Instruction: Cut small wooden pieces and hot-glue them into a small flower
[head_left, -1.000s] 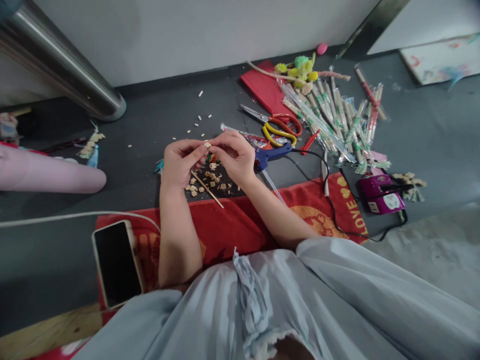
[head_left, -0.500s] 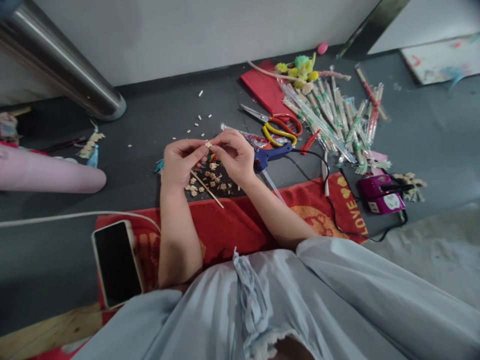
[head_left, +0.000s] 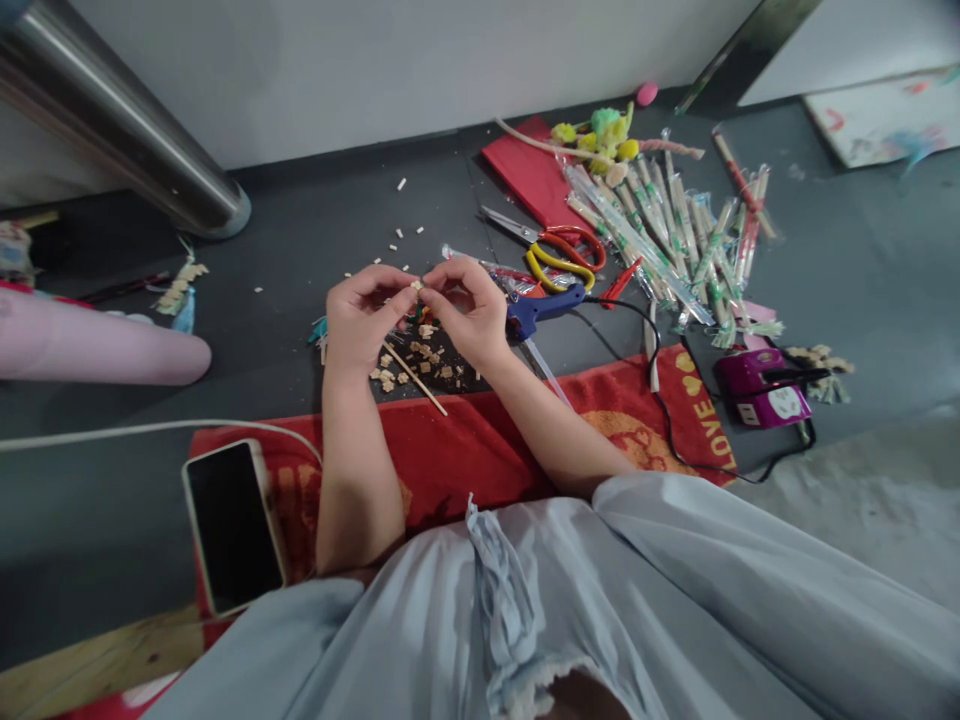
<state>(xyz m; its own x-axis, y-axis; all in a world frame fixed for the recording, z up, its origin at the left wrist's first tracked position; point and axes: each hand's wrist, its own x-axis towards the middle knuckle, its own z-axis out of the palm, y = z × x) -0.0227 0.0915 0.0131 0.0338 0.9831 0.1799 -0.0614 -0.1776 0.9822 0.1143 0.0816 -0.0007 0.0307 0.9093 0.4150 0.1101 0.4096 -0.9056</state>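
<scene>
My left hand (head_left: 365,312) and my right hand (head_left: 471,308) meet over the dark table, thumbs and fingertips pinched together. Between them is a small pale flower-shaped piece (head_left: 417,286), mostly covered by the fingertips. Beneath the hands lie several similar small wooden-looking pieces (head_left: 426,352) and crumbs. A thin wooden stick (head_left: 415,378) slants across the pile onto the red towel (head_left: 465,450). Just right of my right hand rests a blue glue gun (head_left: 541,310) with a clear glue stick (head_left: 549,374) at its back.
Scissors (head_left: 561,250) with red and yellow handles lie beyond the glue gun. Many wrapped sticks (head_left: 660,220) are heaped at the right. A purple box (head_left: 763,388) with a black cord stands nearer. A phone (head_left: 234,525) and a pink cylinder (head_left: 105,337) are at the left.
Both hands stay pinched on the small piece. Their fingers have shifted slightly, and the piece is now more covered. The things on the table lie where they were.
</scene>
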